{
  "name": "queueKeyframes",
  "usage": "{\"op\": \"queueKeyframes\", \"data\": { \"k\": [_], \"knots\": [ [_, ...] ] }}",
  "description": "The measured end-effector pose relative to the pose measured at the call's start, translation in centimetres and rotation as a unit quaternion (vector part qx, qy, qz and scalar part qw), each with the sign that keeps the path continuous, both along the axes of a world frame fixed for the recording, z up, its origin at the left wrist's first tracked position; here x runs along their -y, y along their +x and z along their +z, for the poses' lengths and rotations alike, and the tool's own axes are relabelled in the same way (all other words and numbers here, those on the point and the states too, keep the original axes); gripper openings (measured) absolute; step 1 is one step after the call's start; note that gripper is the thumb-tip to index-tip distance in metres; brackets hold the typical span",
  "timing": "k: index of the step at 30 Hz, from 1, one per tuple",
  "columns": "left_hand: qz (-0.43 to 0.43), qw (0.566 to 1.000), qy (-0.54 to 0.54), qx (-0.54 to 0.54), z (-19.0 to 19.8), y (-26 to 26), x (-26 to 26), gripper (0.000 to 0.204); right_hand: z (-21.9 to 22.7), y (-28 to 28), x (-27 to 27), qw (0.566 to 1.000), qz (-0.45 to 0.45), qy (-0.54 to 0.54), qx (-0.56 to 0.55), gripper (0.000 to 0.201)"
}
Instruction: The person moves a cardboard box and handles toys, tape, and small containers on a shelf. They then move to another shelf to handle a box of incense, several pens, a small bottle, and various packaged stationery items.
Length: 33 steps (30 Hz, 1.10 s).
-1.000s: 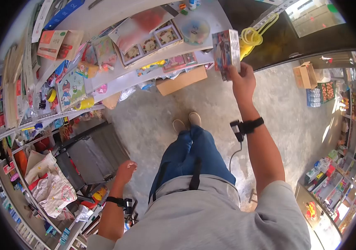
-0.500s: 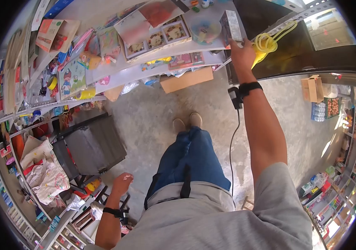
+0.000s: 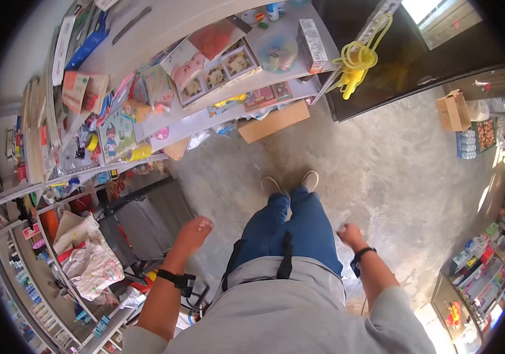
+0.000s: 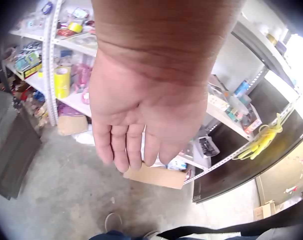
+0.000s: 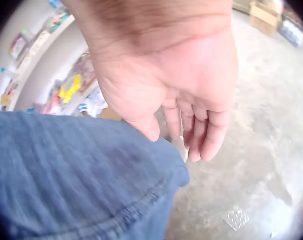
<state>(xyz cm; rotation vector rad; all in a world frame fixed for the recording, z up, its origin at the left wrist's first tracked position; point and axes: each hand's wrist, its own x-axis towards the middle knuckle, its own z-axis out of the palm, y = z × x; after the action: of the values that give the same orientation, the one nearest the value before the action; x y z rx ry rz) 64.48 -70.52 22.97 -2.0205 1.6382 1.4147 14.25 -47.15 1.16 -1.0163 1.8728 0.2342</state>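
My left hand [image 3: 194, 235] hangs in the air left of my legs, beside a dark grey chair [image 3: 143, 227]. In the left wrist view its fingers [image 4: 120, 150] are loosely bent and hold nothing. Right of my thigh hangs my right hand [image 3: 352, 235], likewise holding nothing, its fingers [image 5: 211, 137] relaxed and slightly curled over the floor. A small printed box [image 3: 312, 47] stands at the right end of the shelf [image 3: 217, 100], well beyond both hands. Next to that box sits a round clear tub [image 3: 278, 52].
Yellow looped cords [image 3: 355, 65] hang at the shelf's right corner before a dark panel [image 3: 412, 65]. A cardboard piece [image 3: 274, 122] leans under the shelf. Further right are an open carton [image 3: 453, 111] and packed bottles [image 3: 466, 144]. A cloth bag [image 3: 92, 259] lies at left.
My right hand has set the printed box on the shelf's right end, let go and come back beside my thigh. The left hand has moved slightly up and right in the head view.
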Motion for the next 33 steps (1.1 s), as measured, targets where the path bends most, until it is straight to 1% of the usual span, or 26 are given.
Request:
{"op": "queueKeyframes", "data": {
  "k": [1,2,3,4,5,6,7,8,9,11,14,18,20,21,23,25,26,27,28,29,30,33],
  "knots": [
    [-0.018,1.0,-0.02,0.003,1.0,-2.1,1.9,0.023,-0.6,-0.9,-2.7,0.998,-0.043,0.027,-0.031,0.035],
    [-0.035,0.999,-0.039,0.009,2.3,-4.3,4.2,0.022,-1.3,-2.1,-5.0,0.997,-0.052,0.061,-0.01,0.034],
    [-0.056,0.997,-0.057,0.019,3.1,-6.2,6.3,0.022,-1.1,-3.1,-5.8,0.991,-0.08,0.108,0.011,0.032],
    [-0.065,0.993,-0.099,-0.012,3.1,-7.7,8.4,0.022,-2.0,-3.4,-7.6,0.992,-0.108,0.068,0.006,0.03],
    [-0.078,0.986,-0.14,-0.044,3.1,-9.3,10.6,0.022,-1.5,-4.0,-8.2,0.997,-0.075,0.003,0.035,0.03],
    [-0.099,0.982,-0.157,-0.037,3.5,-11.2,13.1,0.024,-2.0,-3.5,-8.5,0.978,-0.206,-0.002,0.024,0.031],
    [-0.119,0.977,-0.176,-0.031,3.9,-13.2,15.8,0.026,-2.4,-3.4,-8.7,0.967,-0.248,-0.048,0.035,0.03],
    [-0.132,0.971,-0.197,-0.038,4.3,-15.2,18.6,0.026,-1.3,-3.4,-7.8,0.933,-0.348,-0.021,0.084,0.025],
    [-0.145,0.965,-0.215,-0.046,4.4,-17.0,21.4,0.027,-0.2,-3.0,-7.1,0.914,-0.391,-0.029,0.104,0.025],
    [-0.187,0.932,-0.302,-0.074,3.6,-19.9,27.5,0.027,0.8,-2.2,-6.8,0.87,-0.472,-0.045,0.137,0.023],
    [-0.193,0.902,-0.383,-0.048,4.0,-25.5,34.4,0.023,1.3,-0.3,-9.6,0.841,-0.519,-0.02,0.154,0.023],
    [-0.21,0.869,-0.443,-0.073,3.9,-32.5,39.8,0.026,1.9,3.2,-15.9,0.805,-0.577,0.021,0.137,0.02],
    [-0.169,0.891,-0.403,-0.126,3.9,-36.8,40.4,0.033,2.8,4.8,-18.6,0.787,-0.604,0.052,0.116,0.021],
    [-0.146,0.899,-0.383,-0.157,3.6,-38.7,41.3,0.036,3.5,5.7,-19.6,0.785,-0.606,0.058,0.114,0.021],
    [-0.233,0.846,-0.466,-0.111,1.1,-41.4,45.5,0.042,4.6,7.2,-21.4,0.786,-0.605,0.069,0.104,0.02],
    [-0.286,0.797,-0.53,-0.04,-0.8,-44.0,48.8,0.05,3.4,10.3,-24.4,0.801,-0.592,0.035,0.083,0.019],
    [-0.303,0.779,-0.549,0.011,-1.1,-45.1,49.9,0.055,4.3,11.0,-23.9,0.809,-0.583,0.025,0.074,0.019],
    [-0.319,0.759,-0.564,0.062,-1.4,-46.0,50.6,0.06,5.3,11.5,-23.5,0.799,-0.594,0.04,0.082,0.018],
    [-0.315,0.756,-0.57,0.066,-2.9,-46.2,52.0,0.062,8.1,11.6,-19.5,0.787,-0.608,0.053,0.091,0.017],
    [-0.312,0.752,-0.577,0.068,-4.3,-46.4,54.0,0.064,9.9,11.6,-16.3,0.773,-0.623,0.061,0.099,0.016],
    [-0.307,0.746,-0.587,0.068,-5.2,-46.9,55.7,0.067,9.3,12.5,-16.6,0.751,-0.642,0.076,0.133,0.017],
    [-0.324,0.753,-0.566,0.082,-6.8,-47.7,58.6,0.061,10.1,14.4,-13.7,0.729,-0.664,0.084,0.144,0.02]
  ]
}}
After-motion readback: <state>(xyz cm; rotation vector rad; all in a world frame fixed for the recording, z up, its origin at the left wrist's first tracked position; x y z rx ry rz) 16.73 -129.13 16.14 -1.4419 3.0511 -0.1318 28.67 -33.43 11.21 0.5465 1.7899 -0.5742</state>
